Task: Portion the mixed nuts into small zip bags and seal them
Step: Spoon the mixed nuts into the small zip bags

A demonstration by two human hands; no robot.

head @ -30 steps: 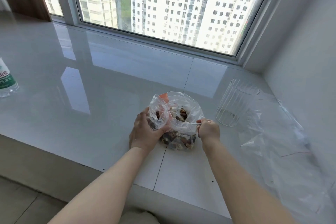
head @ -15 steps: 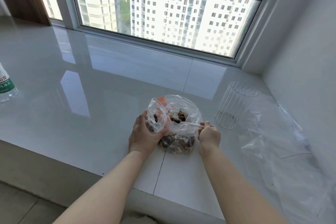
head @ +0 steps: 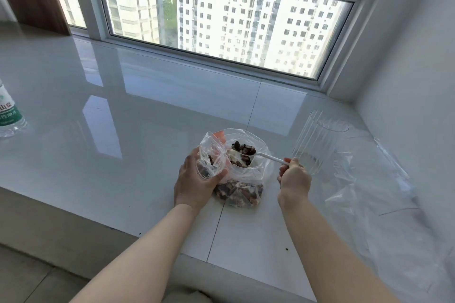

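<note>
A large clear bag of mixed nuts (head: 240, 190) lies on the white sill, its mouth standing open. My left hand (head: 194, 179) grips a small clear zip bag (head: 211, 157) at the big bag's left side; a few dark nuts show inside it. My right hand (head: 293, 176) pinches the handle of a white plastic spoon (head: 269, 157). The spoon's bowl is heaped with dark nuts (head: 246, 150) and hovers over the big bag's open mouth, right of the small bag.
A ribbed clear glass (head: 317, 140) stands just right of my right hand. Loose clear plastic bags (head: 384, 194) spread along the right wall. A water bottle (head: 8, 115) stands at the far left. The sill's front edge (head: 73, 214) runs below my arms.
My right hand has pulled back to the right and lifted the spoon out of the big bag with a load of nuts. My left hand keeps holding the small bag.
</note>
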